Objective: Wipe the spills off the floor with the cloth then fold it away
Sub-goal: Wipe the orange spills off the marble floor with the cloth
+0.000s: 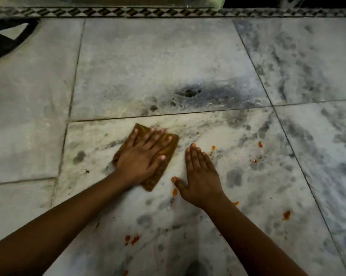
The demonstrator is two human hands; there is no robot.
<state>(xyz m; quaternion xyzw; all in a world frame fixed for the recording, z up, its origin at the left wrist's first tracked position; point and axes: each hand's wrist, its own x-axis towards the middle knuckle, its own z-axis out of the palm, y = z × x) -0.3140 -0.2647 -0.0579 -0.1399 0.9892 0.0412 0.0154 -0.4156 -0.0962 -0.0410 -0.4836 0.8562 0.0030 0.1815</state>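
Observation:
A folded brown-yellow cloth (pixel 169 151) lies flat on the white marble floor (pixel 168 66). My left hand (pixel 143 154) presses on it with fingers spread, covering most of it. My right hand (pixel 200 176) rests flat on the bare floor just right of the cloth, fingers together, holding nothing. Orange-red spills dot the tile: one blob (pixel 174 192) by my right thumb, a pair (pixel 132 239) near the bottom, one (pixel 287 214) at the right, small drops (pixel 260 144) farther right.
A patterned border strip (pixel 168 11) runs along the far edge of the floor. A dark inlay shape (pixel 7 38) sits at the far left. A dark pitted patch (pixel 189 92) marks the tile beyond the cloth.

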